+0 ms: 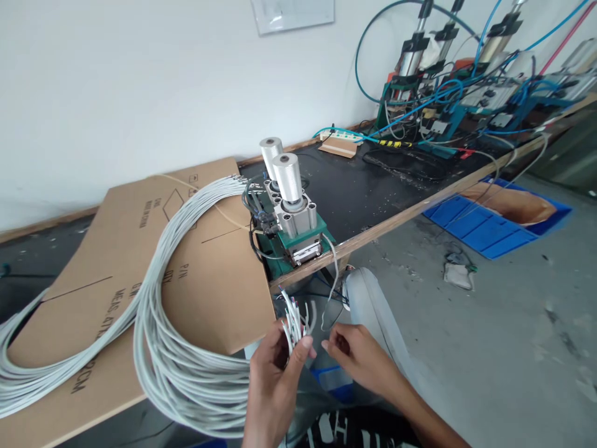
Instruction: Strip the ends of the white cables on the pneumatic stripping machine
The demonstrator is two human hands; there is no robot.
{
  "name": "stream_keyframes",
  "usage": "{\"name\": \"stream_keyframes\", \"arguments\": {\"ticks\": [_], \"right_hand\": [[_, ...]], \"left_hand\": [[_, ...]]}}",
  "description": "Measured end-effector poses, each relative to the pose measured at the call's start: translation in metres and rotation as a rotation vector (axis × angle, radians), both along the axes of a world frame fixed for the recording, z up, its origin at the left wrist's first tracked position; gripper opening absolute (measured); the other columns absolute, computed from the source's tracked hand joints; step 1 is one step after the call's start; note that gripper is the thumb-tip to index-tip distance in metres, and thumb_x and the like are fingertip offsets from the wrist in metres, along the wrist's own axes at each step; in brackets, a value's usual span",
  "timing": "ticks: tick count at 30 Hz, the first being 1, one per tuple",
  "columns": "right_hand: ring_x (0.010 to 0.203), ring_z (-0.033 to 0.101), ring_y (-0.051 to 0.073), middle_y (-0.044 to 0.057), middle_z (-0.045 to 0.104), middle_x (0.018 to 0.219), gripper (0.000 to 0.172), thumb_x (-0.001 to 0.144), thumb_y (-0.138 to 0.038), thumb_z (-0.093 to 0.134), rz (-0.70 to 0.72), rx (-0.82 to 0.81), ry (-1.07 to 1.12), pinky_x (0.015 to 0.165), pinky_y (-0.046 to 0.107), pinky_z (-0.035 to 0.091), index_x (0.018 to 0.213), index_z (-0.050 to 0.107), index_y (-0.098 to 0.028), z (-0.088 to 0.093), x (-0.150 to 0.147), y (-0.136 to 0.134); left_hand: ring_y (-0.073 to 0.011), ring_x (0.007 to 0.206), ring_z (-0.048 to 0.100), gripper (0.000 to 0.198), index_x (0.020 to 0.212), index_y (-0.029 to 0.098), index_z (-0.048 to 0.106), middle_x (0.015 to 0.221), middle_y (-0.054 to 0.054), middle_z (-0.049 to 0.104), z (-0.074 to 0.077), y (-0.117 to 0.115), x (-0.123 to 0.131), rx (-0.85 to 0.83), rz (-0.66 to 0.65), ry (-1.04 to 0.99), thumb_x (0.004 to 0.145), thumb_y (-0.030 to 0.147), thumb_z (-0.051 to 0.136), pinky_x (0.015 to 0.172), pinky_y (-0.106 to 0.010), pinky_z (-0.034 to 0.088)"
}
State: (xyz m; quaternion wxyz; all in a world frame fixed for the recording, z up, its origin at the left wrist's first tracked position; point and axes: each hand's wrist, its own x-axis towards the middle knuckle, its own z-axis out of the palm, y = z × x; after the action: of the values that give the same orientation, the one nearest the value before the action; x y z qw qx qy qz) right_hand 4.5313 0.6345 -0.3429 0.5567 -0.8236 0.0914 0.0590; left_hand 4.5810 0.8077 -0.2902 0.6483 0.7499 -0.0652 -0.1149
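Observation:
My left hand is closed around the ends of a bundle of white cables, which stick up and fan out above the thumb. The long part of the cables loops over a flattened cardboard sheet to the left. Just right of the bundle is my right hand, apart from it, with fingers curled in; whether anything small is in them is hidden. Ahead of both hands, at the bench edge, stands a small pneumatic press with two knurled silver cylinders and a green base. A thin grey cord hangs from it.
The printed cardboard covers the left of the black bench. Farther right stand several pneumatic machines with blue hoses, and a power strip. A blue bin is on the floor below the bench. My knee is under the edge.

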Motion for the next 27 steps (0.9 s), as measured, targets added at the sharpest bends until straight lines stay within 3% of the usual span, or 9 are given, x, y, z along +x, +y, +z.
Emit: {"name": "stream_keyframes", "arguments": {"ticks": [2,5,7,12,16,18,22,27], "right_hand": [[0.064,0.056,0.014,-0.002,0.058,0.068,0.021,0.095,-0.032,0.059,-0.004,0.006,-0.110,0.062,0.026,0.041,0.078,0.060,-0.019,0.012,0.000,0.002],[0.076,0.063,0.015,0.002,0.065,0.087,0.015,0.096,-0.033,0.062,0.050,0.227,-0.242,0.062,0.023,0.047,0.095,0.069,-0.020,0.031,0.002,0.013],[0.074,0.064,0.014,0.002,0.064,0.088,0.018,0.096,-0.038,0.064,0.049,0.367,-0.256,0.056,0.021,0.050,0.096,0.071,-0.021,0.036,0.007,0.023],[0.063,0.061,0.011,-0.002,0.058,0.078,0.034,0.087,-0.052,0.076,-0.027,0.702,-0.208,0.046,0.016,0.050,0.086,0.066,-0.020,0.023,0.022,0.040],[0.059,0.062,0.012,-0.002,0.059,0.075,0.039,0.088,-0.058,0.073,-0.064,0.882,-0.253,0.045,0.019,0.053,0.085,0.062,-0.020,0.013,0.030,0.047],[0.051,0.060,0.011,-0.003,0.061,0.069,0.040,0.092,-0.059,0.068,-0.074,0.918,-0.263,0.044,0.020,0.053,0.086,0.061,-0.020,0.012,0.032,0.050],[0.042,0.052,0.008,-0.005,0.057,0.058,0.044,0.094,-0.059,0.065,-0.136,0.836,-0.289,0.042,0.018,0.046,0.078,0.060,-0.019,0.015,0.030,0.051],[0.042,0.050,0.007,-0.005,0.055,0.055,0.044,0.099,-0.057,0.059,-0.139,0.686,-0.315,0.045,0.019,0.041,0.077,0.061,-0.018,0.017,0.023,0.046]], "left_hand": [[-0.0181,0.069,0.062,0.032,0.077,0.016,0.071,0.072,-0.004,0.068,0.000,-0.002,0.002,-0.027,0.005,0.010,0.084,0.047,0.076,0.065,-0.025,0.051],[-0.0192,0.077,0.062,0.027,0.083,0.016,0.074,0.080,-0.004,0.068,0.001,-0.004,0.007,-0.112,-0.011,0.000,0.082,0.043,0.080,0.073,-0.027,0.053],[-0.0197,0.081,0.062,0.026,0.082,0.016,0.076,0.081,-0.003,0.065,0.002,-0.004,0.010,-0.158,-0.022,-0.012,0.082,0.042,0.081,0.078,-0.028,0.054],[-0.0182,0.072,0.062,0.030,0.090,0.017,0.079,0.083,-0.004,0.067,0.002,-0.001,0.013,-0.230,-0.037,0.083,0.083,0.046,0.080,0.067,-0.028,0.055],[-0.0188,0.077,0.065,0.031,0.095,0.018,0.073,0.084,-0.004,0.071,0.000,0.000,0.012,-0.170,0.123,-0.037,0.089,0.048,0.073,0.073,-0.027,0.056],[-0.0173,0.070,0.063,0.030,0.097,0.018,0.070,0.075,-0.002,0.067,0.002,-0.001,0.014,-0.061,0.161,-0.114,0.094,0.048,0.067,0.068,-0.026,0.054],[-0.0162,0.062,0.060,0.027,0.093,0.017,0.067,0.068,0.000,0.064,0.013,-0.006,0.019,0.168,0.056,-0.206,0.097,0.043,0.060,0.061,-0.025,0.050],[-0.0141,0.051,0.053,0.027,0.090,0.018,0.063,0.056,0.004,0.057,0.025,-0.009,0.022,0.106,-0.144,-0.031,0.095,0.044,0.060,0.053,-0.024,0.045]]}}
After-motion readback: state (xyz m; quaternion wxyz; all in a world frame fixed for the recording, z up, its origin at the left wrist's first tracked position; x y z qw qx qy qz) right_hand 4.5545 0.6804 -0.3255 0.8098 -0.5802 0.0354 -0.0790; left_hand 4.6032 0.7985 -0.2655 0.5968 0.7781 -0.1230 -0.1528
